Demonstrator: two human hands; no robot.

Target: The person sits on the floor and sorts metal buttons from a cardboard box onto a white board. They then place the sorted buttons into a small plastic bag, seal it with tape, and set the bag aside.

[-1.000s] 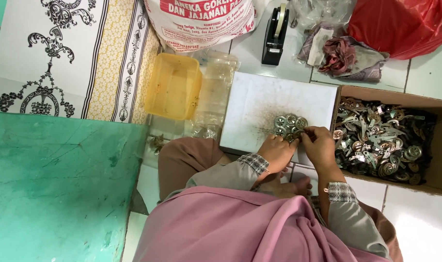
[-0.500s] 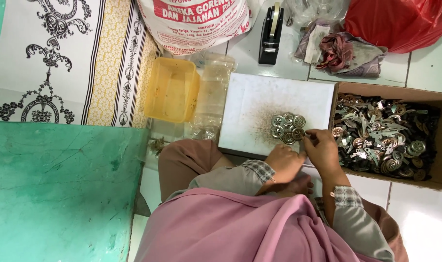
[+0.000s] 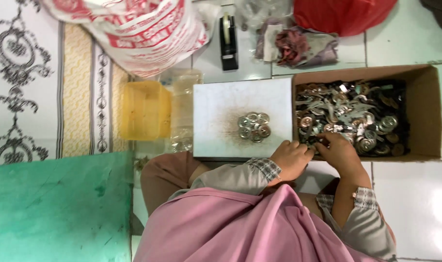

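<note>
Head view: looking down over the lap
Left hand (image 3: 290, 160): curled at white board (image 3: 221, 116) edge, grip state unclear
Right hand (image 3: 338, 151): fingers among metal parts (image 3: 349, 116), hold unclear
Parts: in cardboard box (image 3: 424, 114)
Small pile (image 3: 254, 127): on board

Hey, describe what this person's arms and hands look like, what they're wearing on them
Both arms are in loose grey-beige long sleeves that end in cuffs with a fine dark-and-white check pattern. The left hand and right hand are bare: no gloves, and no rings or watch that I can make out. A pink cloth drapes over the upper arms.
</note>
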